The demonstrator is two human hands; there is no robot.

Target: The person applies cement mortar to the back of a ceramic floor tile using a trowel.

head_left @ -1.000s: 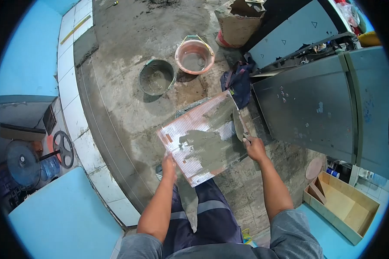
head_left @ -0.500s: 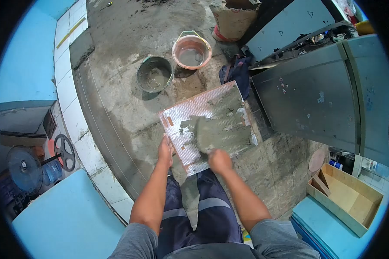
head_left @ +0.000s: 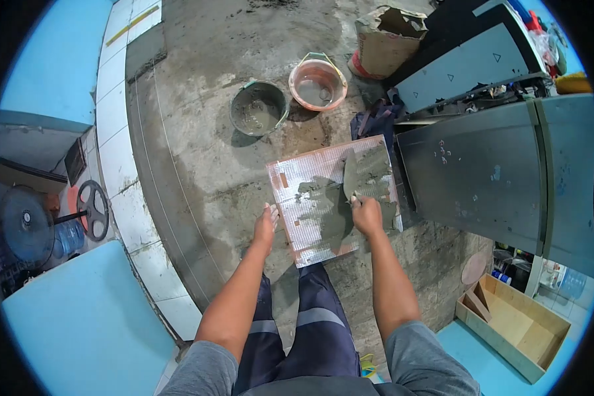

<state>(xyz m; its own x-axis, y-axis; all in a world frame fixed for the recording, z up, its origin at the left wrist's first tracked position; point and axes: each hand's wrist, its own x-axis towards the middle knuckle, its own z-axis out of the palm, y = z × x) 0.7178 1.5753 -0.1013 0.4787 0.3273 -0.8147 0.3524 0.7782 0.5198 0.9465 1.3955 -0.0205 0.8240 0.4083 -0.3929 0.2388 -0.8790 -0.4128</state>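
Note:
A tile (head_left: 297, 234) with a shiny ridged back lies at a slant before my legs, grey mortar (head_left: 327, 211) spread over much of it. My right hand (head_left: 366, 214) is closed round the handle of a trowel (head_left: 350, 175), its blade over the mortar on the tile's right half. My left hand (head_left: 266, 223) is at the tile's left edge, fingers against the edge and thumb up.
Beyond the tile stand a dark bucket (head_left: 259, 109) and an orange bucket (head_left: 318, 86). A torn paper sack (head_left: 386, 43) is behind them. A grey cabinet (head_left: 472, 171) lies right, above a wooden box (head_left: 518, 320). Strings run along the left floor.
The trowel in my right hand has moved right across the tile, and its blade now points away from me. The view has shifted, and my left hand remains by the tile's left edge.

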